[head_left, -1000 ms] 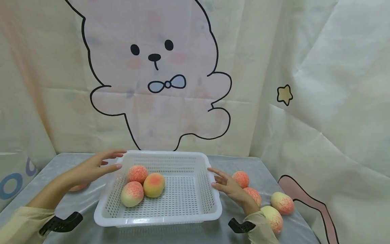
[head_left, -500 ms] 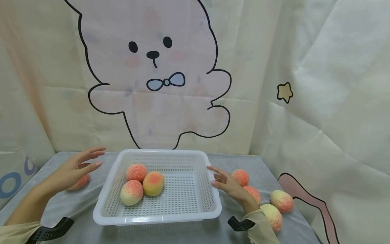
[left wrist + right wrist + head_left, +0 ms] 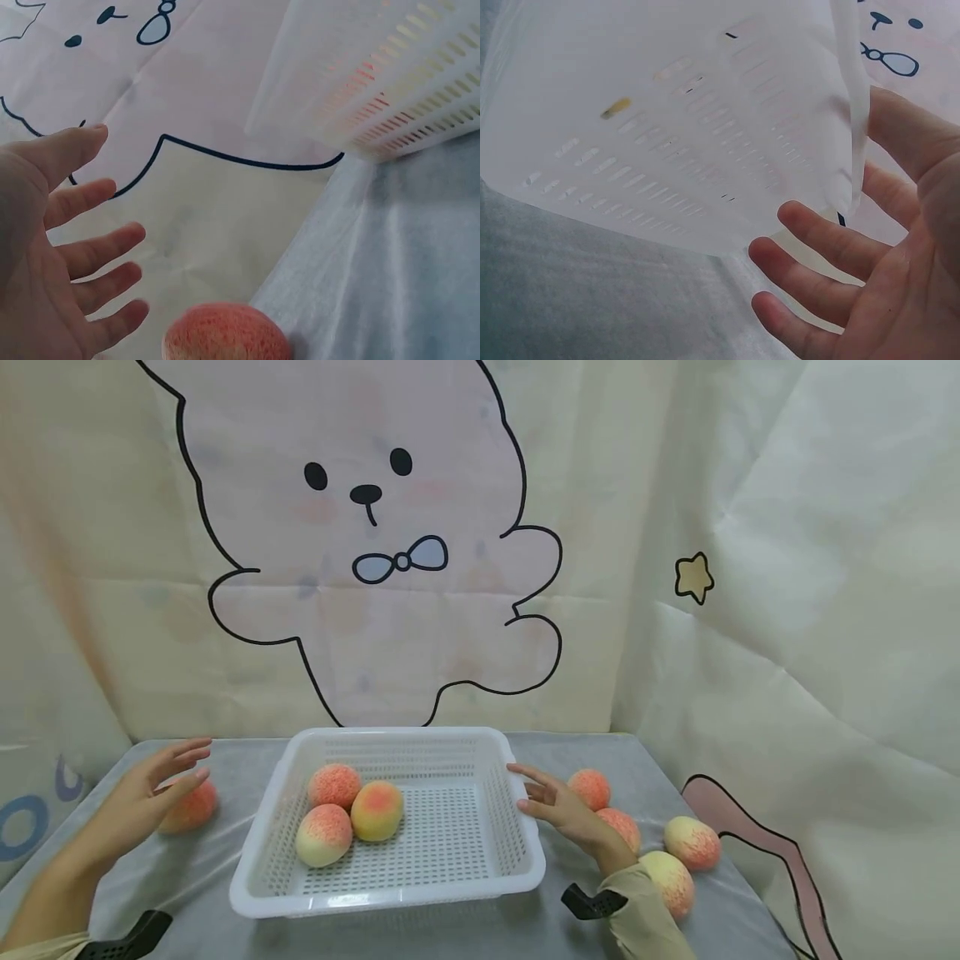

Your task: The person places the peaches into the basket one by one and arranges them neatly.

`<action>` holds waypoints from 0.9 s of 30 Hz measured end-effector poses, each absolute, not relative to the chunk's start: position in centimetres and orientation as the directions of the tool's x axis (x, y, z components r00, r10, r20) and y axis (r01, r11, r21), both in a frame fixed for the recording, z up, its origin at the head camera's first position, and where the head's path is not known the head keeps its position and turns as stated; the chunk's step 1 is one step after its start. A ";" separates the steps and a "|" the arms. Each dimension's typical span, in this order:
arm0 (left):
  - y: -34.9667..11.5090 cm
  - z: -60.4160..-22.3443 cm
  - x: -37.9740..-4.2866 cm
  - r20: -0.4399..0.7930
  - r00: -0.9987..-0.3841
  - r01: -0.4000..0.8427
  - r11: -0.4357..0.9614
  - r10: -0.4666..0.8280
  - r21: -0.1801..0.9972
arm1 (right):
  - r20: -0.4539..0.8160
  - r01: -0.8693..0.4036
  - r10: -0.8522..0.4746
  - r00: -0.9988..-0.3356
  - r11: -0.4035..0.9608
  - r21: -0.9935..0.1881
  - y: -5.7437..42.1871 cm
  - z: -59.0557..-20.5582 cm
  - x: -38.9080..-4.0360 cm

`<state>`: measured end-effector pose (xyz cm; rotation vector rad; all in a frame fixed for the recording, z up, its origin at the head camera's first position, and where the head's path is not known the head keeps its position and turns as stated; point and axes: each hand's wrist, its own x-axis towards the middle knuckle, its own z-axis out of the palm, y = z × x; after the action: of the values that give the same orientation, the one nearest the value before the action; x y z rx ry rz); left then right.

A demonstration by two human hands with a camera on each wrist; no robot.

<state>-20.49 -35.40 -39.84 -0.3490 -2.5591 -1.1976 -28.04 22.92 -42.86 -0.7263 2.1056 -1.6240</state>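
In the head view a white perforated plastic basket [image 3: 390, 902] stands on the table, holding a red-speckled peach [image 3: 335, 786], a pale peach with a red top [image 3: 324, 837] and a yellow-orange peach [image 3: 377, 812]. My left hand [image 3: 135, 802] hovers left of it with fingers spread, holding nothing. Partly behind that hand lies a reddish peach [image 3: 195, 810], also visible low in the left wrist view [image 3: 225, 334]. At the basket's right rim, my right hand [image 3: 558, 808] touches the edge with relaxed fingers; the right wrist view shows them [image 3: 802, 270] beside the basket wall [image 3: 570, 75].
To the right of my right hand lie several more peaches, among them a red one [image 3: 590, 789] at the back and a pale one [image 3: 670, 883] at the front. Grey cloth covers the table [image 3: 420, 935]. A printed curtain [image 3: 585, 693] hangs behind it.
My left hand has left the basket's left rim and moved left to the reddish peach. The right hand stays at the right rim. The basket and its peaches keep their place.
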 end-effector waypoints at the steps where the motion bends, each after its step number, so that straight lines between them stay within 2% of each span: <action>1: -35.5 -40.0 -20.5 0.363 -0.928 0.330 0.629 0.082 0.704 | 0.011 -0.164 -0.613 -0.790 0.193 -0.967 23.0 -42.8 -28.1; 11: -37.2 -41.5 -19.9 0.274 -0.957 0.162 0.615 -0.091 0.771 | 0.008 -0.167 -0.614 -0.789 0.202 -0.965 23.0 -42.9 -28.2; 18: -37.0 -41.8 -20.5 0.189 -0.976 0.081 0.612 -0.113 0.786 | 0.011 -0.157 -0.618 -0.786 0.182 -0.971 22.9 -43.0 -28.1; 27: -38.0 -44.0 -21.4 0.243 -0.967 0.133 0.671 -0.072 0.729 | 0.003 -0.142 -0.612 -0.791 0.178 -0.974 22.9 -43.0 -28.1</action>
<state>-21.42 -38.05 -44.00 -0.0496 -2.6352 -1.1795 -28.06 22.94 -43.02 -0.7107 2.0716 -1.6453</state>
